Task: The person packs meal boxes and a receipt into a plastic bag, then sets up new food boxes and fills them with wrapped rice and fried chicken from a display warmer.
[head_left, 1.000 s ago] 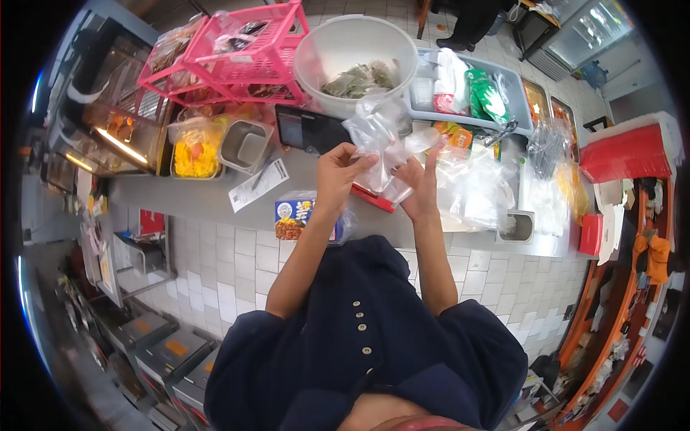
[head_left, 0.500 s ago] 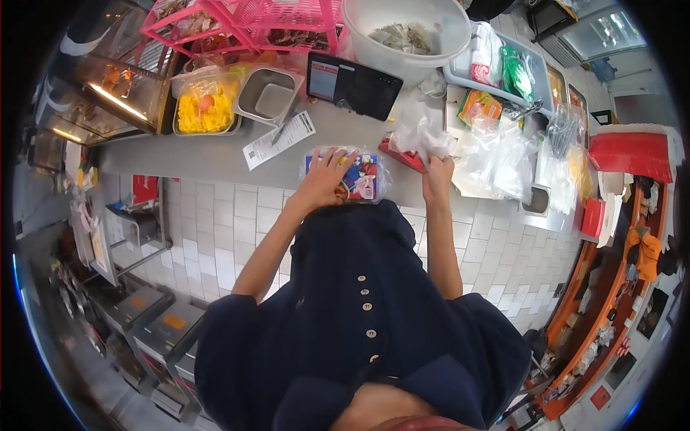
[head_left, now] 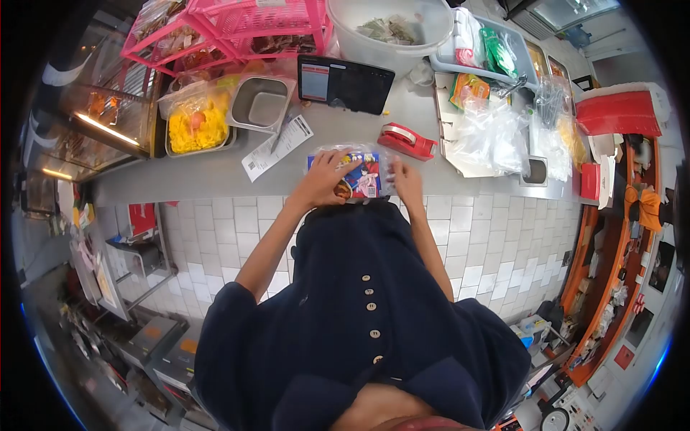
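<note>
A small box with colourful cartoon print (head_left: 365,174), inside a clear plastic bag (head_left: 385,159), sits at the counter's front edge. My left hand (head_left: 325,176) lies over its left part, fingers across the top and thumb at the near side, holding it. At the box's right edge, my right hand (head_left: 405,179) has its fingers pinched together by the clear plastic; what is between the fingertips is too small to make out. Behind my right hand stands a red tape dispenser (head_left: 407,141), touched by neither hand.
On the steel counter (head_left: 215,172) are a printed receipt (head_left: 279,147), a metal pan (head_left: 262,103), a tub of yellow food (head_left: 198,129) and a tablet (head_left: 345,85). Clear plastic bags (head_left: 492,136) lie to the right. Pink baskets (head_left: 251,21) and a large tub (head_left: 392,32) stand behind.
My right hand has moved left from the tape dispenser to the box's right edge. The crumpled plastic over the dispenser no longer covers it. My left hand stays on the box.
</note>
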The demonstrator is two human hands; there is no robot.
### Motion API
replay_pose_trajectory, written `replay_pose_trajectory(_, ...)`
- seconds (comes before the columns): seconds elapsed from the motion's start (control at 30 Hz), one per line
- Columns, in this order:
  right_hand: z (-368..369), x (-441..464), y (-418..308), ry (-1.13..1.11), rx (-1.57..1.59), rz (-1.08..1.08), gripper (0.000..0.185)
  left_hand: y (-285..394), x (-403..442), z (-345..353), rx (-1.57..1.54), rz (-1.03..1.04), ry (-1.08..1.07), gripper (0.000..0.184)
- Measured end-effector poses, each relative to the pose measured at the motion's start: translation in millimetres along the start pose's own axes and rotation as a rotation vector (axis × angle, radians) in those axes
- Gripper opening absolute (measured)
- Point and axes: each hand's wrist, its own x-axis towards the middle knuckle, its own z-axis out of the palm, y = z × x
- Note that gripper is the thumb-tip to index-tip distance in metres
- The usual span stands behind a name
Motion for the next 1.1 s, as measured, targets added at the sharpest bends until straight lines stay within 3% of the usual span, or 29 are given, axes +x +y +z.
replay_pose_trajectory(0.03,-3.8,-3.3,0.1,0.002,-0.005,-0.005,0.062,1.5,-0.1,3.1,0.067,-0.013,-0.057,0.096)
replay_pose_trajectory(0.1,-7.0,-16.2,-1.3,0.441,-0.354,-0.392,0.044,5.0,4.1,7.2,0.101,-0.019,-0.060,0.096)
replay_pose_trajectory(0.13,-1.2,-3.4,11.7,0.520,-0.419,-0.607,0.037,9.0,5.6,8.4,0.092,0.000,-0.023,0.096)
replay_pose_trajectory(0.17,6.3,14.4,26.1,0.516,-0.421,-0.605,0.037,13.2,5.0,9.5,0.082,0.018,0.013,0.095)
replay_pose_trajectory(0.23,12.7,47.6,41.6,0.291,-0.288,-0.454,0.031,15.7,1.3,10.0,0.062,0.030,0.047,0.094)
replay_pose_trajectory(0.27,11.3,52.3,42.6,0.287,-0.296,-0.465,0.031,11.6,-3.2,10.6,0.016,0.009,0.156,0.090)
replay_pose_trajectory(0.33,16.6,49.8,30.9,0.338,0.021,-0.415,0.029,-9.5,-14.3,23.0,-0.020,-0.024,0.280,0.088)
replay_pose_trajectory(0.4,25.6,45.4,33.3,0.333,0.157,-0.463,0.029,-36.6,-32.7,51.5,-0.286,-0.587,0.813,0.089)
replay_pose_trajectory(0.43,28.3,38.9,33.6,0.340,0.293,-0.502,0.030,-41.1,-41.3,51.2,-0.288,-0.597,0.817,0.089)
replay_pose_trajectory(0.47,28.6,32.3,33.8,0.330,0.283,-0.500,0.030,-45.0,-49.9,51.9,-0.626,-0.882,0.658,0.082)
replay_pose_trajectory(0.5,28.7,23.3,21.5,0.270,0.385,-0.294,0.031,-47.9,-52.6,52.1,-0.965,-1.146,0.472,0.076)
replay_pose_trajectory(0.53,29.7,20.1,14.3,0.210,0.484,-0.084,0.033,-48.6,-50.6,49.7,-0.969,-1.151,0.483,0.076)
replay_pose_trajectory(0.63,21.9,31.0,4.1,0.037,0.353,-0.010,0.040,-47.8,-50.6,47.1,-1.079,-1.012,0.340,0.052)
replay_pose_trajectory(0.7,17.1,33.6,-0.8,-0.013,0.398,-0.012,0.040,-54.5,-54.2,51.1,-1.233,-1.004,0.375,0.044)
replay_pose_trajectory(0.77,18.7,34.4,2.9,0.230,0.218,-0.278,0.025,-61.5,-61.6,60.1,-1.384,-0.987,0.407,0.036)
replay_pose_trajectory(0.8,19.4,35.4,2.5,0.354,0.127,-0.412,0.020,-63.6,-63.9,64.3,-1.164,-0.959,0.419,0.033)
replay_pose_trajectory(0.83,24.7,34.2,4.7,0.353,0.126,-0.416,0.020,-66.3,-65.0,69.0,-0.947,-0.926,0.427,0.031)
replay_pose_trajectory(0.87,34.2,28.5,11.6,0.459,0.071,-0.636,0.020,-66.5,-66.3,76.9,-0.950,-0.930,0.429,0.031)
replay_pose_trajectory(0.9,39.7,23.1,16.3,0.559,0.014,-0.854,0.019,-62.0,-66.0,83.3,-0.781,-0.850,0.571,0.031)
replay_pose_trajectory(0.93,39.9,16.2,10.2,0.487,0.077,-0.819,0.033,-56.4,-65.3,86.6,-0.605,-0.764,0.702,0.030)
replay_pose_trajectory(0.97,36.2,6.7,5.1,0.485,0.078,-0.813,0.033,-48.4,-66.3,90.7,-0.604,-0.769,0.698,0.030)
replay_pose_trajectory(1.03,22.3,-19.6,-16.5,0.286,-0.185,-0.838,0.055,-28.4,-65.7,93.9,-0.377,-0.679,0.918,0.028)
replay_pose_trajectory(1.1,12.9,-30.1,-12.6,0.271,-0.341,-0.845,0.065,-21.0,-70.9,104.4,-0.499,-0.750,0.855,0.026)
